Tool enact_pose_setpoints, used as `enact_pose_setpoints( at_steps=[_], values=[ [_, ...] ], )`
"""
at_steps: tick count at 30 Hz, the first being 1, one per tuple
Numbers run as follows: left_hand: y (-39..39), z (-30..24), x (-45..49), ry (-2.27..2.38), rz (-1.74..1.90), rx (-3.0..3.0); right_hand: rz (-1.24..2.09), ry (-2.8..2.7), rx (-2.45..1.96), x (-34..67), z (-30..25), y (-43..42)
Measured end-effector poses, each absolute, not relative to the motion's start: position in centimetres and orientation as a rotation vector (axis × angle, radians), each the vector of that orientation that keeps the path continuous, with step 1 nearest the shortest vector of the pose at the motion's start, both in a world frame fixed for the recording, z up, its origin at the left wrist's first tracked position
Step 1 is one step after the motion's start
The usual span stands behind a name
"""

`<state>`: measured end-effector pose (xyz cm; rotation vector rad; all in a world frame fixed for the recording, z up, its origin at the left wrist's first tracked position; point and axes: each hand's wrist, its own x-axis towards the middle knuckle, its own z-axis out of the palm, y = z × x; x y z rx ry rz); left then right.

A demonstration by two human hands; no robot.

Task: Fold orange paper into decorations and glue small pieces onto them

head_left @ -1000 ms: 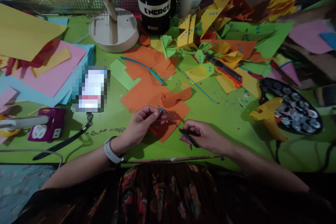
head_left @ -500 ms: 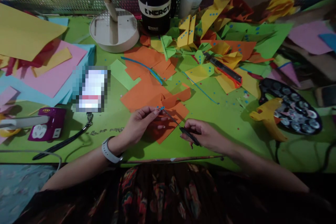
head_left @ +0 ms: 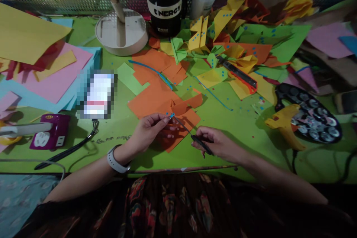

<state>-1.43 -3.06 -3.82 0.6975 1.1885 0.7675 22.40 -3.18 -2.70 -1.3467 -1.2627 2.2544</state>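
Between thumb and forefinger my left hand (head_left: 152, 130) pinches a tiny piece of blue paper (head_left: 172, 115), its other fingers loosely curled below. My right hand (head_left: 213, 143) is closed round the black handles of a pair of scissors (head_left: 201, 144). The thin blades point up and left, their tips at the blue piece. Under both lies orange paper (head_left: 150, 100), with a curled orange strip (head_left: 189, 101) on top. Farther back, a curved blue paper strip (head_left: 152, 70) rests across the orange sheets, and a thinner blue strip (head_left: 213, 93) lies on the green table.
A phone (head_left: 97, 95) with a wrist strap and a purple power socket (head_left: 50, 132) lie left. Behind stand a lamp base (head_left: 121, 31) and a black bottle (head_left: 164, 7). Right are a cutter knife (head_left: 237, 72), a yellow glue gun (head_left: 287, 126), a black palette tray (head_left: 315, 113) and paper scraps.
My left hand has shifted very slightly at the fingertips, with the blue piece still pinched. The scissors and the rest look almost the same.
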Motion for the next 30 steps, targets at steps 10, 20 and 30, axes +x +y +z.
enact_pose_setpoints(
  at_steps=[10, 20, 30],
  values=[
    [-3.16, -3.82, -1.28, 1.197, 0.770, 0.715, 2.246, -1.276, -1.366, 22.39, -2.91, -3.17],
    [-3.11, -3.72, -1.36, 1.227, 0.824, 0.698, 2.237, -1.323, -1.344, 22.70, -2.70, -3.07],
    [-3.28, -3.77, -1.28, 1.189, 0.858, 0.690, 2.245, -1.338, -1.374, 22.62, -2.42, -3.21]
  ],
)
